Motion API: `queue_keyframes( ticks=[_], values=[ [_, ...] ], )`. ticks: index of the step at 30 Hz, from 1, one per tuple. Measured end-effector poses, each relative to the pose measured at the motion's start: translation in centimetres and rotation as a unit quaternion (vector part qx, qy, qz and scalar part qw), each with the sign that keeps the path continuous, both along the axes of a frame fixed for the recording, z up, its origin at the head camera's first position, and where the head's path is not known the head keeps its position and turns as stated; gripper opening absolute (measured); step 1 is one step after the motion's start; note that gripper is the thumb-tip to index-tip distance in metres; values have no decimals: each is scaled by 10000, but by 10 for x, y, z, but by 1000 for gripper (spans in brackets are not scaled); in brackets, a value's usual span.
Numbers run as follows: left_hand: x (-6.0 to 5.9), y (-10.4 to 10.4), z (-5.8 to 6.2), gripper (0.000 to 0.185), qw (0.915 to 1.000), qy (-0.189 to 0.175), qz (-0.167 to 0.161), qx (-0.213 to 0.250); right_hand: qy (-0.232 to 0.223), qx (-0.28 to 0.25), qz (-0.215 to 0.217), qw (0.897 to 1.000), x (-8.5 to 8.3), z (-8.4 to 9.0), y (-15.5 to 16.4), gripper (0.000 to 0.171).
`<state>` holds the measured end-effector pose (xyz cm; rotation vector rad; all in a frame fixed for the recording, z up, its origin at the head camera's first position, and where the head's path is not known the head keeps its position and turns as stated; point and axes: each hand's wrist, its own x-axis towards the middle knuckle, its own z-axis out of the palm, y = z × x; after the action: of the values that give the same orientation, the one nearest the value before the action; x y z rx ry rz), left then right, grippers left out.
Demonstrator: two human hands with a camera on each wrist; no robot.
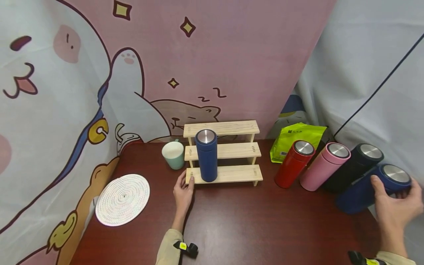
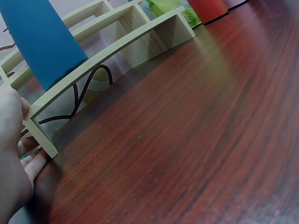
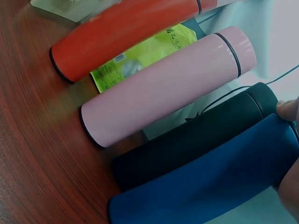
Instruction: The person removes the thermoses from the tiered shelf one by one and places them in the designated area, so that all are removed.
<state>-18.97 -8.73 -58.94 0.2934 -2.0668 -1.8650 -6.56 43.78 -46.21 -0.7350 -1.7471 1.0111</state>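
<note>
A three-step wooden display rack stands against the back wall, with a blue thermos upright on its lowest step. My left hand holds the left end of that step, thumb on top; in the left wrist view its fingers reach behind the rack's leg. Far to the right, my right hand grips a second blue thermos around its upper part, just below the steel cap. Beside it stand a black thermos, a pink thermos and a red thermos in a row.
A mint-green mug is left of the rack, and a round white woven mat lies nearer the table's left edge. Behind the red thermos leans a lime-green pouch. Printed cloth closes off the back.
</note>
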Motion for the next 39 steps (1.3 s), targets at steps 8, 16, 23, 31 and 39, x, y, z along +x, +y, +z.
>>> queue_keyframes(
  ticks=[8,16,23,31,39],
  values=[
    [13,3,34,46,9999,7,-154,-37,-152,-125,-124,9997,0,1,1,61],
    [13,3,34,46,9998,-32,-186,-75,-289,-44,-243,9993,4,5,-5,61],
    [-2,1,1,48,10000,-42,-60,-14,-349,95,-348,9987,4,6,-6,62],
    [0,-1,0,46,10000,34,-65,8,-537,85,-378,9978,5,8,-8,66],
    [1,-2,0,45,10000,34,-77,-30,64,411,-25,9991,9,24,-6,55]
  ],
)
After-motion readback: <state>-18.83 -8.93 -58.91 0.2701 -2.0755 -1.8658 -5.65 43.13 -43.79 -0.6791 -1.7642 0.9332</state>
